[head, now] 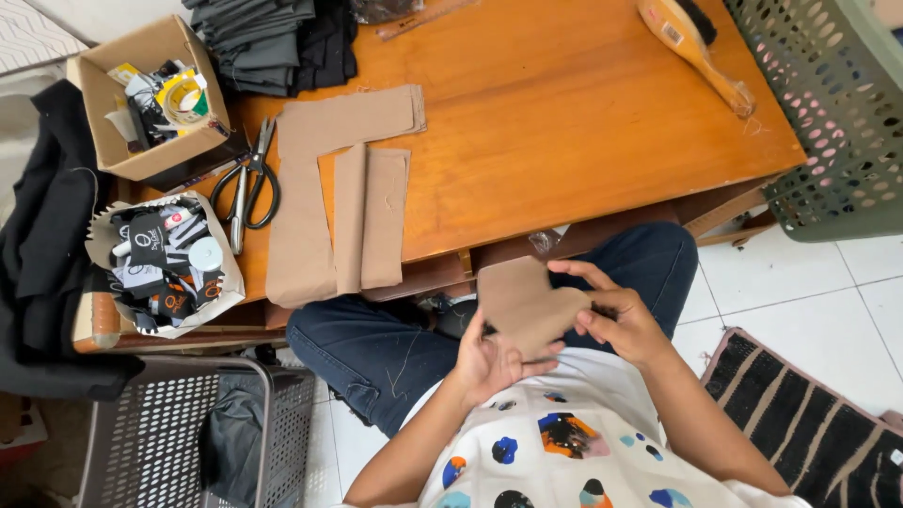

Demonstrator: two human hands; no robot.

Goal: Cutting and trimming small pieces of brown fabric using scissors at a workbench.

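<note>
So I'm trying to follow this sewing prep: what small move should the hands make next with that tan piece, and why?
Probably set the tan fabric piece on the tan fabric stack on the wooden table. Both the left hand and right hand hold it over the lap, it matches those cut pieces, and the scissors lie untouched.

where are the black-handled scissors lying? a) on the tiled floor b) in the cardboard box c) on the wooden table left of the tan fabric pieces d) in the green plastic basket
c: the black-handled scissors lie flat on the wooden table, just left of the tan fabric pieces, outside the cardboard box.
</note>
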